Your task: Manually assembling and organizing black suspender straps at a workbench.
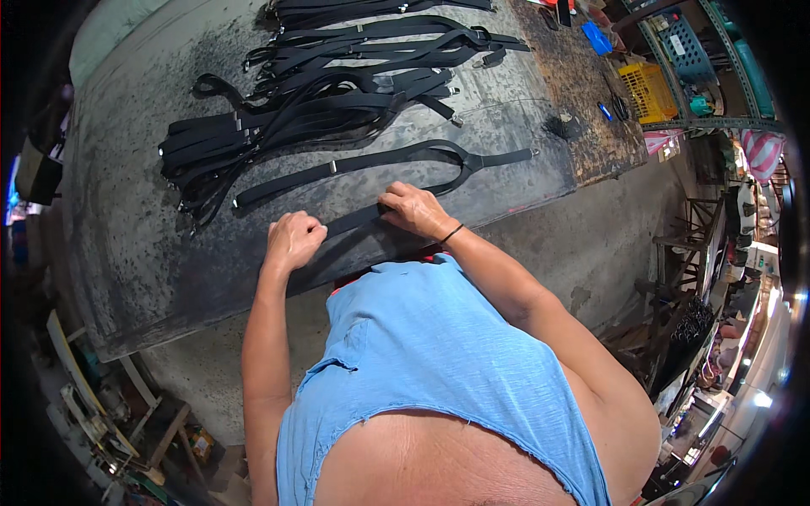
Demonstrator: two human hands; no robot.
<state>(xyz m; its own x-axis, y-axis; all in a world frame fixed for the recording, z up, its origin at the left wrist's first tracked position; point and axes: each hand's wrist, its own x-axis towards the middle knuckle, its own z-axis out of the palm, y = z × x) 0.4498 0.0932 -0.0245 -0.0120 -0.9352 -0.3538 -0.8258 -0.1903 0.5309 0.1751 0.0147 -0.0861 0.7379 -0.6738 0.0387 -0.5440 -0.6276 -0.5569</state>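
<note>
One pair of black suspenders lies on the worktable near its front edge, its straps joined at a Y toward the right. My left hand is closed on one end of the nearer strap. Farther right along that same strap, my right hand is closed round it, a thin dark band on the wrist. Between the hands the strap runs nearly straight, low over the table. The farther strap lies loose in a curve, with a metal slider on it. The fingertips of both hands are partly hidden.
Beyond lies a heap of black suspenders with metal clips, and more bundles behind it. At the right are a worn brown board, a yellow basket, a blue plastic piece and metal shelving.
</note>
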